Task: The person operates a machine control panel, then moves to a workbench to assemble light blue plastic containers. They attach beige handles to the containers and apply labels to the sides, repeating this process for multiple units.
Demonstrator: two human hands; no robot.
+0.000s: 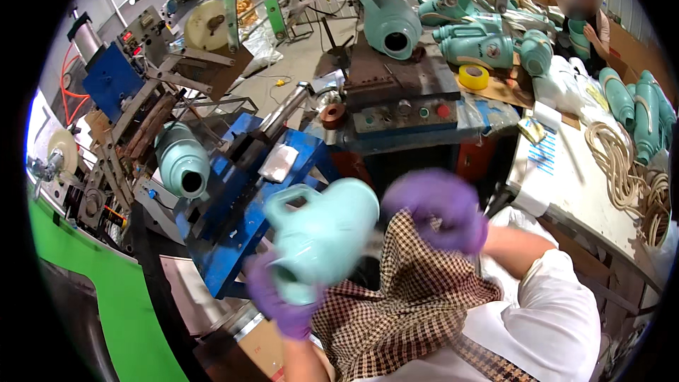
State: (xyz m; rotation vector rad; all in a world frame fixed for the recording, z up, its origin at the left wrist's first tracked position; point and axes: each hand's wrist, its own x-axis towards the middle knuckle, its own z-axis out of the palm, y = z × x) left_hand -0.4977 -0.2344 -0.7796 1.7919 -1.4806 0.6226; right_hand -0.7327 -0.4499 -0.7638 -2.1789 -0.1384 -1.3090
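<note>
My left hand [286,296], in a purple glove, grips a pale teal plastic jug body [329,223] by its open neck end. The jug lies tilted in the air, its neck toward me and its loop handle on the far left side. My right hand [435,211], also gloved in purple and blurred by motion, is raised to the right of the jug, apart from it. Its fingers look closed on a lifted fold of my checked apron [417,276], which peaks up at the glove.
Another teal jug body [184,163] sits in the left machine; one more [392,25] lies on the press [403,85] ahead. A blue metal stand [247,219] is close by. On the right are yellow tape [474,77], coiled rope [612,159], several jugs and a co-worker [583,21].
</note>
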